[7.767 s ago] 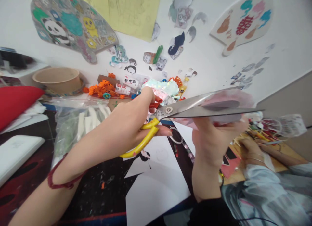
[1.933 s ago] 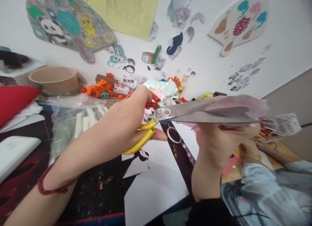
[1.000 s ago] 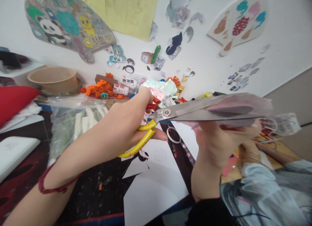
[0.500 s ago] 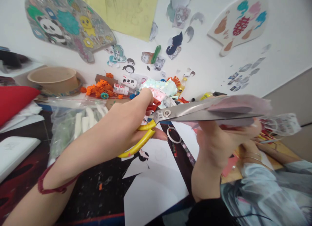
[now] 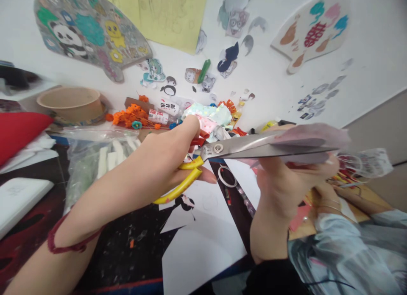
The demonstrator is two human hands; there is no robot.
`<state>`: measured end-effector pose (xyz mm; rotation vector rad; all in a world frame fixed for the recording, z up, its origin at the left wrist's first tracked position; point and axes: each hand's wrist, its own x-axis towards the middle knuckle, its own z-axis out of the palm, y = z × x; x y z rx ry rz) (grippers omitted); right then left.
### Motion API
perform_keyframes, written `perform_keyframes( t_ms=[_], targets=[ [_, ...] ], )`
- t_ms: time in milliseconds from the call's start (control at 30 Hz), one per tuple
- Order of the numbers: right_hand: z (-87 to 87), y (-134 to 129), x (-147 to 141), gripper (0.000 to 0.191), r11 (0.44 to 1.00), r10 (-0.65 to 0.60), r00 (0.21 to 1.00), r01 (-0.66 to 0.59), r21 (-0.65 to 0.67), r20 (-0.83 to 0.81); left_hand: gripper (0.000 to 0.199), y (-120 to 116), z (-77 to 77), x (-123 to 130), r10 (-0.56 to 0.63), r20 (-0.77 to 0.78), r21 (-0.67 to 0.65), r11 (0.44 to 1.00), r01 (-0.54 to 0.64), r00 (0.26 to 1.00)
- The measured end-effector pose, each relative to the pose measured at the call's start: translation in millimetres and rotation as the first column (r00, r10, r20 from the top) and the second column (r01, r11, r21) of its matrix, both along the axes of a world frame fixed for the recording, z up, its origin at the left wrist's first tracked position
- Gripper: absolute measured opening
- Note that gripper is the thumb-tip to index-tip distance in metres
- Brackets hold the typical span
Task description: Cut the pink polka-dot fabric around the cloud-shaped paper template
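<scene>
My left hand is closed round the yellow handles of a large pair of scissors, its blades pointing right. Those blades lie across a thin pale pink piece; whether it is cloth or paper I cannot tell. From below, my right hand grips the pink piece, its fingers partly hidden behind the blades and the piece. A white paper sheet lies on the dark table under both hands, with a cut-out figure with black hair at its upper left.
A clear bag with white strips lies left, beyond a white box. Orange flowers, a bottle and a tape roll are further back. A co-worker's hand and pale sleeve are at the right.
The scissor blades have closed slightly on the pink piece, and its right end has shifted a little left. Both hands are otherwise in nearly the same place.
</scene>
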<state>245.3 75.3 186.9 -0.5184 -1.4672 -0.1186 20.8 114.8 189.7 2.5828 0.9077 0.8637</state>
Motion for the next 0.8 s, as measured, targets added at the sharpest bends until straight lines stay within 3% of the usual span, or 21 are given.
perform_keyframes(
  t_ms=[100, 300, 533, 667, 800],
  targets=[
    [-0.9, 0.4, 0.4, 0.031, 1.000, -0.027, 1.000, 0.027, 0.000, -0.003, 0.046, -0.2, -0.9, -0.4, 0.018, 0.032, -0.012, 1.000, -0.018, 0.999],
    [-2.1, -1.1, 3.7, 0.030, 0.980, -0.194, 0.981, 0.195, 0.037, -0.015, 0.055, -0.8, -3.0, 0.0, 0.045, 0.088, -0.017, 0.999, -0.044, 0.995],
    [-1.9, -1.5, -0.5, 0.024, 0.982, -0.191, 0.981, 0.190, -0.016, -0.032, 0.054, -0.1, 0.9, 3.5, 0.070, 0.051, -0.043, 0.997, -0.067, 0.996],
    [0.2, -1.1, -1.7, 0.021, 0.984, -0.176, 0.984, 0.176, 0.011, -0.007, 0.057, 0.1, 3.9, 4.1, 0.034, 0.040, -0.127, 0.991, -0.029, 0.999],
    [2.4, -1.8, -2.3, 0.024, 0.991, -0.129, 0.992, 0.129, -0.044, 0.008, 0.055, -0.7, 2.0, 2.6, 0.003, 0.051, -0.169, 0.986, 0.006, 0.999]
  ],
)
